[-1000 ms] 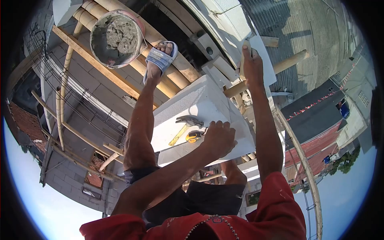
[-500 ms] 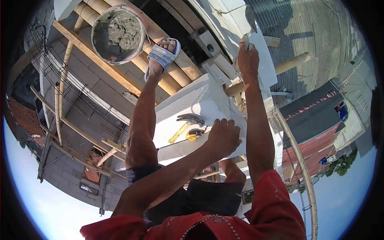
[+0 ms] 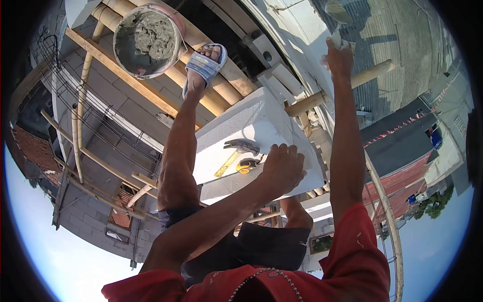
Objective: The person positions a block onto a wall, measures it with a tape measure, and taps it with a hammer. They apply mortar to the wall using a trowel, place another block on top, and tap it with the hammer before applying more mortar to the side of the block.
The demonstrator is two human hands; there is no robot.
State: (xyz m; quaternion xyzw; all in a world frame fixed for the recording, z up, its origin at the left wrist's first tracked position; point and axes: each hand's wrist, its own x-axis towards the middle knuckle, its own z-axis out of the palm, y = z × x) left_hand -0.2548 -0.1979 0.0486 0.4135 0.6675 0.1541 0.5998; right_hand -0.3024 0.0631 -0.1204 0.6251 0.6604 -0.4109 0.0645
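Observation:
My right hand [image 3: 340,58] is closed round the handle of a trowel [image 3: 336,12], held out at arm's length over the outer edge of the block wall [image 3: 300,25]. The trowel's blade points away from me. My left hand [image 3: 283,168] rests, fingers curled, on a large white block [image 3: 231,118]; whatever may be inside it is hidden. Beside that hand, a yellow and black tape measure [image 3: 245,166] lies on the block. A claw hammer [image 3: 240,146] with a yellow handle lies just beyond the tape.
A bucket of grey mortar [image 3: 151,38] stands on bamboo poles [image 3: 221,65] at the upper left, near my sandalled foot [image 3: 205,63]. Rebar [image 3: 100,108] runs along the left. Past the wall, corrugated roofing [image 3: 402,45] lies below, with a bamboo pole [image 3: 372,73] jutting out over it.
My right hand has moved right and slightly farther out with the trowel, from the wall top to beyond its edge. My left hand stays on the block.

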